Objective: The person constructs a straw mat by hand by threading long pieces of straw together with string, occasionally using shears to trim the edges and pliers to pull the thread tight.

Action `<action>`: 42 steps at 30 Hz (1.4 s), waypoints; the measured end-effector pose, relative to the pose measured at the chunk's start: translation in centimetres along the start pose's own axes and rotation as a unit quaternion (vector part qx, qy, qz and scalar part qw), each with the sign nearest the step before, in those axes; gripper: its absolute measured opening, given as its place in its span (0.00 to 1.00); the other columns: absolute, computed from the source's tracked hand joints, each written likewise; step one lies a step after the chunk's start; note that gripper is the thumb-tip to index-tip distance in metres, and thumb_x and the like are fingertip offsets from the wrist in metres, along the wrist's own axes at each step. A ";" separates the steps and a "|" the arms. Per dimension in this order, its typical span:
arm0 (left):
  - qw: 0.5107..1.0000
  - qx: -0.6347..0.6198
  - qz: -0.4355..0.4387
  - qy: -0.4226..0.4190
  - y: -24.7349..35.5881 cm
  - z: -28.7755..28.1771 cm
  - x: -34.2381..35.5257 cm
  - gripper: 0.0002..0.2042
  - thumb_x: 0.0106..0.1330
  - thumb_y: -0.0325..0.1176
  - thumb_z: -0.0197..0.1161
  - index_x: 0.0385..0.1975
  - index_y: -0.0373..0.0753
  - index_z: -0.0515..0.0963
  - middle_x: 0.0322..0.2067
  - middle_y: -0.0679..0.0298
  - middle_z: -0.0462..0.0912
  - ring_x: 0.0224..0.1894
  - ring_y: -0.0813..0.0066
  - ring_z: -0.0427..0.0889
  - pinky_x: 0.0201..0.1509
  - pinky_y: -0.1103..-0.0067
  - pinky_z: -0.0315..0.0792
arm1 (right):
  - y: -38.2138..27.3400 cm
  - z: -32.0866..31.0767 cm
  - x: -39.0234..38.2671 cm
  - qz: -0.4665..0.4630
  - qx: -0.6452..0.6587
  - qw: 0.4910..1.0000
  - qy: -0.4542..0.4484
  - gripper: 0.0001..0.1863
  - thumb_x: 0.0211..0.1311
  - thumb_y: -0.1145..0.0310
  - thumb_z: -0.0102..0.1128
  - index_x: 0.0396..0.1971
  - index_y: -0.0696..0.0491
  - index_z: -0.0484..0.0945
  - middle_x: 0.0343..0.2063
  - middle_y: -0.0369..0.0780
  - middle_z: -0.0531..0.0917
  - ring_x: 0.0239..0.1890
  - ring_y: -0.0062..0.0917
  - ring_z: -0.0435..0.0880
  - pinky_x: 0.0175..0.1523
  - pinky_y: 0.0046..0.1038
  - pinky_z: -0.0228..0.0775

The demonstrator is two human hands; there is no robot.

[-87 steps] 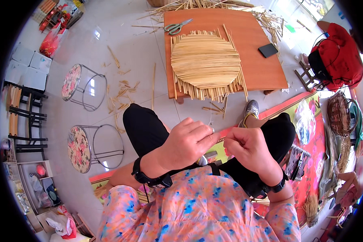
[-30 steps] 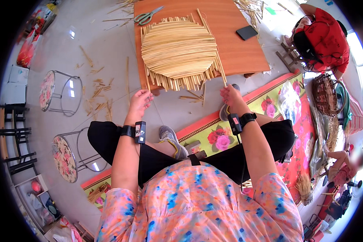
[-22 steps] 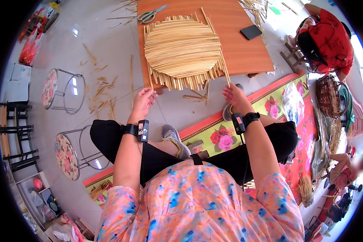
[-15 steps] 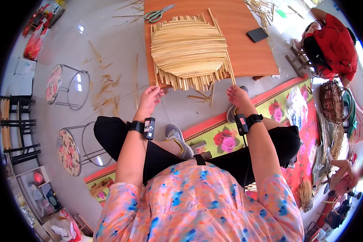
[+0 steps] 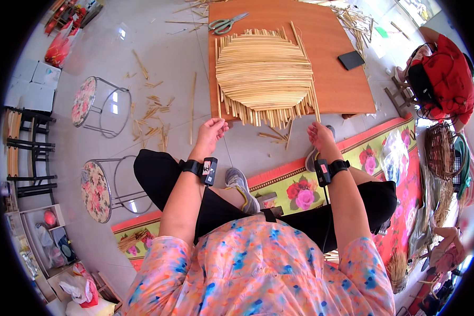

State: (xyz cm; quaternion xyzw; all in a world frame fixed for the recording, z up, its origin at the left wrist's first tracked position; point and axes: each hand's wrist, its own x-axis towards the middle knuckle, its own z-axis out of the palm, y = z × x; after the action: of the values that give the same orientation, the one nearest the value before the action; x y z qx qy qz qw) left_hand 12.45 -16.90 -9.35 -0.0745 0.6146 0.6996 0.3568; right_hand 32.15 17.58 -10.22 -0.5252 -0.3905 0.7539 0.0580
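A round mat of pale straw stalks [image 5: 263, 71] lies on a low orange-brown table [image 5: 342, 89], its uneven stalk ends sticking out over the near edge. Along its left side runs a long stalk [image 5: 219, 103], and my left hand [image 5: 211, 132] has its fingers closed at the near end of it. Another long stalk [image 5: 316, 105] slants down the right side; the fingers of my right hand [image 5: 321, 136] are pinched at its near tip. Both hands are just off the table's near edge, palms turned inward.
Green-handled scissors [image 5: 226, 23] and a dark flat rectangular object [image 5: 351, 60] lie on the table. Cut stalks [image 5: 151, 115] litter the floor at left, near two round flowered stools [image 5: 96, 190]. A person in red [image 5: 446, 73] sits at right, beside a wicker basket [image 5: 439, 150].
The whole view has shifted, so table, mat and hands appear farther right and slightly lower. Both hands keep their places at the stalk ends.
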 end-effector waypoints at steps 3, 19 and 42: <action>0.999 0.025 0.018 -0.015 -0.1 -0.3 0.2 0.05 0.64 0.34 0.63 0.34 0.43 0.77 0.32 0.70 0.82 0.34 0.83 0.80 0.35 0.87 0.69 | 0.1 0.0 0.2 -0.004 0.001 1.000 -0.001 0.13 0.65 0.62 0.52 0.44 0.52 0.72 0.33 0.36 0.80 0.32 0.24 0.79 0.33 0.25 0.69; 0.993 0.100 0.049 -0.033 0.3 -0.5 -0.3 0.04 0.64 0.33 0.61 0.32 0.41 0.77 0.28 0.72 0.79 0.30 0.85 0.77 0.32 0.87 0.67 | 0.1 -0.2 0.6 -0.015 -0.009 1.000 -0.002 0.10 0.64 0.63 0.53 0.42 0.51 0.74 0.31 0.35 0.81 0.30 0.22 0.79 0.31 0.24 0.68; 0.832 0.467 0.195 0.227 3.5 2.2 1.5 0.08 0.51 0.34 0.70 0.24 0.38 0.79 0.26 0.58 0.83 0.30 0.62 0.82 0.35 0.70 0.76 | -0.1 -0.3 0.5 -0.026 -0.029 0.999 0.014 0.12 0.64 0.62 0.53 0.42 0.51 0.73 0.29 0.35 0.80 0.28 0.22 0.80 0.28 0.23 0.67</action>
State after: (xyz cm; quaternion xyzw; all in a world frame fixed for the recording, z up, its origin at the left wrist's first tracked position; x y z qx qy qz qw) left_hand 10.03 -14.28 -6.81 0.0656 0.9338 0.3472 0.0558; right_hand 32.16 18.04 -10.61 -0.5267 -0.4244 0.7334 0.0676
